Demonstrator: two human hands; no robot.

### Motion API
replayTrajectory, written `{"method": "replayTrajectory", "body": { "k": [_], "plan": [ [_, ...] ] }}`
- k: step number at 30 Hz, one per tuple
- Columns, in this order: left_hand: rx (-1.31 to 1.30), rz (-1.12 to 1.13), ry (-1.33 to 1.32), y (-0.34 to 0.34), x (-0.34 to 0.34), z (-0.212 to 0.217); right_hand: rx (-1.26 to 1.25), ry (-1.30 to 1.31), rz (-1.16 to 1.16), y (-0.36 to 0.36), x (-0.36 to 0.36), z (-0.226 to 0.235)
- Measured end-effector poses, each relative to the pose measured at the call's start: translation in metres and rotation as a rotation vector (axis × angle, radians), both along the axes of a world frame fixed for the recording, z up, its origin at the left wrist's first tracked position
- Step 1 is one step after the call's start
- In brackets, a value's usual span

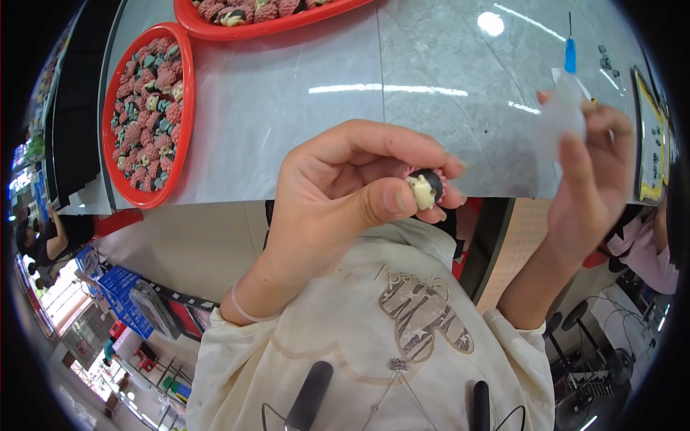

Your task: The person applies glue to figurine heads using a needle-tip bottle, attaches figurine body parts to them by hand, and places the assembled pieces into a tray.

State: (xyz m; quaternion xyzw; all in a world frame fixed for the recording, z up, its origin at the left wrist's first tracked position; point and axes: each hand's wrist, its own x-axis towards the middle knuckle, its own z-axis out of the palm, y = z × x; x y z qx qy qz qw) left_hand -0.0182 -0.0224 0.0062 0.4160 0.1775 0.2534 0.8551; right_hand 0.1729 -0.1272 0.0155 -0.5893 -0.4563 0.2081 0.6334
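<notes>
My left hand [316, 190] pinches a small figurine piece [422, 188] between thumb and fingers, just in front of the table edge. The piece has a cream front, a black band and pink, ridged parts behind. Its far side is hidden by my fingers. Off to the right, my right hand [593, 176] is closed around a translucent white squeeze bottle [562, 118], slightly blurred. The bottle stands upright in the grip, with a blue needle tip [570, 56] pointing away from me. Bottle and figurine piece are well apart.
On the grey table [287, 108], a red oval basin [188, 108] at left holds many pink, green and cream pieces. A second red basin [287, 30] lies farther back. Small grey-green bits [607, 61] and a yellow-edged tray [652, 188] are at right. Other people appear at both sides.
</notes>
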Motion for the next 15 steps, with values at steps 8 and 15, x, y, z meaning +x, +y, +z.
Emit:
{"method": "replayTrajectory", "body": {
  "k": [8, 15],
  "plan": [
    [-0.051, 0.039, 0.025, 0.0, 0.001, -0.001, -0.178, -0.568, -0.204, 0.028, 0.007, -0.014],
    [-0.022, 0.083, 0.048, 0.008, -0.002, 0.001, -0.2, -0.488, -0.305, 0.012, 0.06, 0.006]
  ]
}}
